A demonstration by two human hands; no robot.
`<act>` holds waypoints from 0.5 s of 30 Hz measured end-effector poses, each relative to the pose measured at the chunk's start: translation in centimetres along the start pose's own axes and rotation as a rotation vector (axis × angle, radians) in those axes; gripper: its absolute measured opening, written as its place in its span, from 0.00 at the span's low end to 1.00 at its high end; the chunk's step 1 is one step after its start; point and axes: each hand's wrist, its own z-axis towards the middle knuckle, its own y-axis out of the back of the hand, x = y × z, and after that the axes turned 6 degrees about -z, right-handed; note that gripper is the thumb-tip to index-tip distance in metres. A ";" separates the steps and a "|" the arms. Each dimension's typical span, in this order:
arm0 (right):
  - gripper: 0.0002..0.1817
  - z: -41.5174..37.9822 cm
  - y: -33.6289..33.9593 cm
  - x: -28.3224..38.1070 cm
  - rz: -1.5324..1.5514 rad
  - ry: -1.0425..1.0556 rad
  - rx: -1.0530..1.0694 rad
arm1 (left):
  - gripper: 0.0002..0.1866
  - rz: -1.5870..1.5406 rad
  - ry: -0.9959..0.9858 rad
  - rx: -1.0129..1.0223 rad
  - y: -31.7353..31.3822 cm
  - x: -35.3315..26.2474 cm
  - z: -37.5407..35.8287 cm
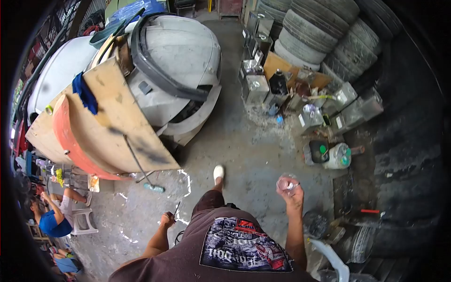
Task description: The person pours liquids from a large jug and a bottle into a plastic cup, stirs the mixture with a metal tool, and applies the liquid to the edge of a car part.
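Observation:
My right hand [295, 199] is closed around a clear plastic cup [286, 182], held out ahead of my right side. The cup looks pinkish inside, but I cannot make out what it contains. Lower on the other side, my left hand [167, 219] is wrapped round a thin dark stick [177, 209] that points up and forward. Whether the stick has a tip or bristles is too small to tell. A white shoe [219, 172] on my foot shows on the grey floor between the hands.
An orange curved panel [70, 141] lies on a plywood board [108, 117] beside grey car bumpers [183, 47]. A long-handled tool [152, 187] leans there. Metal cans [257, 88], jugs [338, 157] and stacked tyres [314, 28] stand right. A person in blue [51, 222] sits left.

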 end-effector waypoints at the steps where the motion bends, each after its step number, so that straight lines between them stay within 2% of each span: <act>1: 0.23 2.5 -0.6 0.4 0.037 -0.049 -0.048 | 0.10 0.018 -0.027 0.031 0.1 -1.3 4.0; 2: 0.23 4.9 -1.1 0.6 0.013 -0.034 -0.034 | 0.09 0.064 -0.111 0.037 -0.5 -1.9 9.7; 3: 0.23 7.4 -1.3 0.4 0.007 -0.009 -0.077 | 0.09 0.051 -0.028 0.118 -0.3 -5.5 13.5; 4: 0.23 10.0 -1.1 0.6 0.005 0.004 -0.124 | 0.12 0.230 -0.214 0.151 0.1 -9.1 17.2; 6: 0.24 15.0 -0.4 1.4 -0.004 -0.028 -0.133 | 0.17 0.497 -0.319 0.023 -0.1 -16.4 26.1; 7: 0.24 17.1 -0.6 1.3 0.012 -0.047 -0.157 | 0.19 0.389 -0.394 -0.035 -0.2 -22.1 28.5; 8: 0.24 19.4 -0.3 1.2 0.045 -0.043 -0.161 | 0.16 0.083 -0.296 0.097 0.2 -28.7 29.9; 9: 0.24 21.7 0.2 1.0 0.060 -0.045 -0.172 | 0.11 0.344 -0.712 -0.047 0.1 -33.3 33.8; 10: 0.24 24.3 0.6 1.0 0.046 -0.038 -0.186 | 0.07 0.084 -0.372 0.069 -0.1 -40.2 34.6; 12: 0.24 29.9 1.5 0.7 0.022 -0.050 -0.224 | 0.10 -0.054 -0.322 0.196 -0.8 -51.2 38.6; 13: 0.24 33.0 1.9 0.5 0.024 -0.043 -0.212 | 0.10 -0.058 -0.447 0.218 -1.4 -54.6 41.5; 15: 0.22 39.1 3.1 0.5 -0.026 -0.057 -0.233 | 0.09 -0.126 -0.510 0.215 -2.8 -60.9 45.2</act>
